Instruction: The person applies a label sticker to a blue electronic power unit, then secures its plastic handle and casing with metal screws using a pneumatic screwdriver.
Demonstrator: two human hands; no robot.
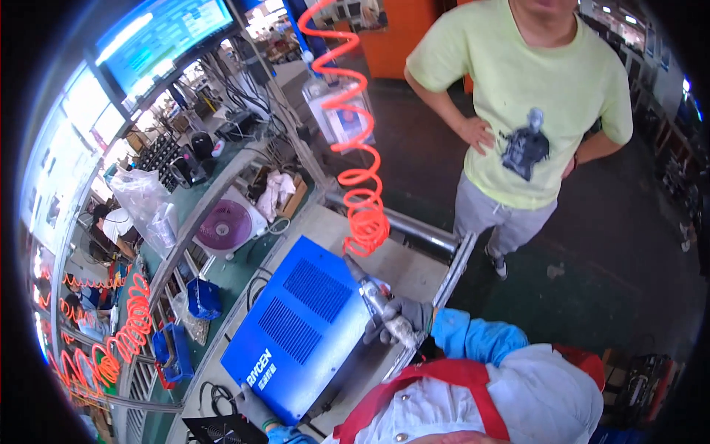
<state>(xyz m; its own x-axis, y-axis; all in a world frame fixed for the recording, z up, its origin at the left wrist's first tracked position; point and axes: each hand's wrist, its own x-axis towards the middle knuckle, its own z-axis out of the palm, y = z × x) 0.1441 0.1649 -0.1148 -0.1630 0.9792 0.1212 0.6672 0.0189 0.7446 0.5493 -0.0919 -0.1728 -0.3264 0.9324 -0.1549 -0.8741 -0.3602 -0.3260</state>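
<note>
A blue metal case (pixel 296 318) with two slotted vent panels and white lettering lies on the work surface in front of me. My right hand (pixel 399 320), in a grey glove, is closed round an air screwdriver (pixel 376 297) beside the case's right edge. A coiled orange air hose (pixel 362 196) hangs down to the tool's rear end. My left hand (pixel 256 407), also gloved, rests against the near left corner of the case, with its fingers partly stretched out. Its far fingers are hidden.
Across the bench stands a person in a yellow-green shirt (pixel 532 111). A metal rail (pixel 455 274) edges the bench on the right. Blue bins (pixel 174 351), a purple-faced fan (pixel 224 224) and more orange hoses (pixel 137 311) are at left. A black fan part (pixel 218 429) lies by my left hand.
</note>
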